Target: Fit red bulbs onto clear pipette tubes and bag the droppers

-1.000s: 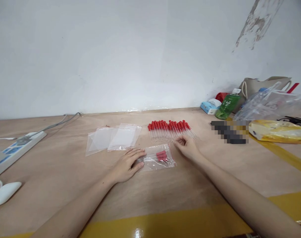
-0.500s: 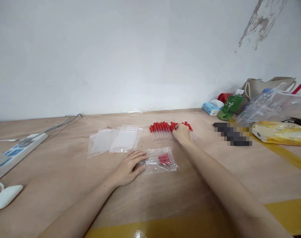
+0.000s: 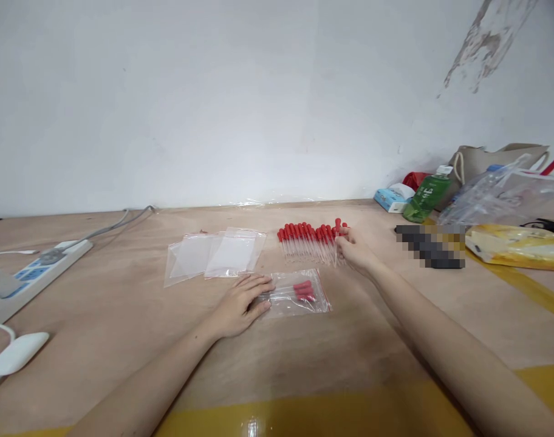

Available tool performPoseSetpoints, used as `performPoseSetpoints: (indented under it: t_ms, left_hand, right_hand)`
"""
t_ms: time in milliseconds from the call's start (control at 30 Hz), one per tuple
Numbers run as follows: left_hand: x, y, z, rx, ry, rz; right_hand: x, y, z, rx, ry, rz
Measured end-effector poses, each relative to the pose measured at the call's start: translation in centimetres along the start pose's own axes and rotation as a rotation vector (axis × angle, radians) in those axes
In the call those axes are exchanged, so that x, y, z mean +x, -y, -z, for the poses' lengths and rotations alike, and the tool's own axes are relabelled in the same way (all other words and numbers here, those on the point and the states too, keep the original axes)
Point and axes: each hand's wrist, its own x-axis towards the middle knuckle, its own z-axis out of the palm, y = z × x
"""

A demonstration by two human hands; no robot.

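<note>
My left hand [image 3: 243, 305] lies with fingers stretched out across the left end of a clear zip bag [image 3: 321, 303], pressing it to the table. Inside the bag are droppers [image 3: 304, 289] with red rubber bulbs on the right. Beyond it, several more red-bulbed droppers [image 3: 304, 237] lie side by side in a row, their clear tubes toward me. At the right end of that row my right hand [image 3: 355, 250] pinches one dropper [image 3: 338, 224], which stands nearly upright, bulb up. My right hand partly covers the droppers behind it.
Several flat clear bags [image 3: 234, 252] overlap on the table left of the row. A white power strip [image 3: 53, 267] with cables is far left. On the right are a tissue pack [image 3: 393, 198], a green bottle [image 3: 427, 195], plastic bags [image 3: 491, 194] and a yellow packet [image 3: 516, 246].
My right hand has shifted right along the row and now raises one dropper upright. My left hand stays on the bag. The view has shifted slightly.
</note>
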Motion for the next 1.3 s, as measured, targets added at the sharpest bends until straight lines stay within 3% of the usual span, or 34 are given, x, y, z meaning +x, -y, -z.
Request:
performPoseSetpoints:
  t_ms: [100,200,433,667,900,1033,1167,1300]
  left_hand:
    - [0.0,-0.1,0.0,0.013,0.003,-0.001]
    - [0.0,0.0,0.0,0.037,0.015,0.001]
    - [-0.1,0.1,0.0,0.046,0.018,0.003]
    - [0.0,0.0,0.0,0.037,0.023,0.016]
    - [-0.2,0.0,-0.1,0.067,0.026,0.006]
    - [-0.2,-0.2,-0.1,0.051,0.012,-0.003]
    - [-0.1,-0.4,0.1,0.022,-0.021,-0.002]
    - [-0.1,-0.6,0.2,0.025,-0.02,-0.001]
  right_hand:
    - [-3.2,-0.3,0.7,0.321,0.109,-0.099]
    - [-5.2,-1.0,0.9,0.436,0.117,-0.123]
    - [-5.5,-2.5,-0.1,0.353,-0.152,0.004]
    - [-6.3,-2.1,-1.9,0.48,-0.031,-0.02]
    - [-7.3,-1.9,-1.0,0.465,-0.034,-0.039]
    - [-7.2,-1.9,-0.9,0.503,-0.007,-0.126]
    - [-7.0,-2.1,-0.5,0.254,0.101,-0.093]
    - [-6.8,-2.0,0.3,-0.245,0.216,0.221]
